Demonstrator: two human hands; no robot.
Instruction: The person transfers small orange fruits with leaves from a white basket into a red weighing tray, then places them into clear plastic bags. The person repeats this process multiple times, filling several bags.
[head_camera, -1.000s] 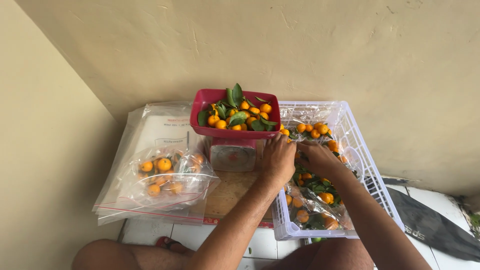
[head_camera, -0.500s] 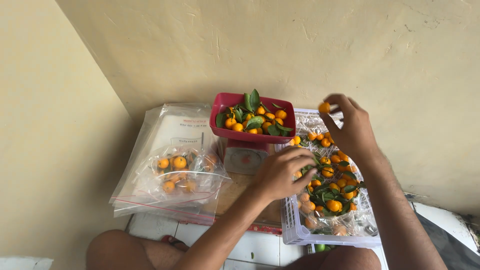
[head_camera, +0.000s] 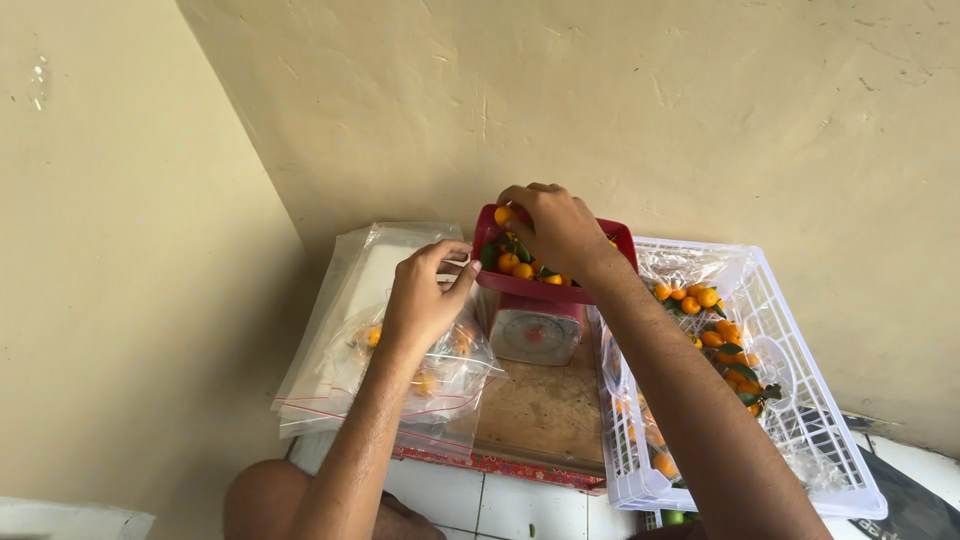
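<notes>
Orange small citrus fruit, one piece, pinched in the fingertips of the right hand over the near-left part of the red tray. Tray: rectangular, heaped with more orange fruit and green leaves, seated on a small dial scale. Scale stands at the back edge of a wooden board.

Left hand: fingers curled, thumb and forefinger closed on the rim of a clear plastic bag just left of the tray; bag contains several orange fruits. Under it, a stack of flat clear bags at the board's left side.

White plastic crate: touching the board's right edge, lined with clear plastic, holding loose orange fruit with leaves. Right forearm crosses its near-left corner.
</notes>
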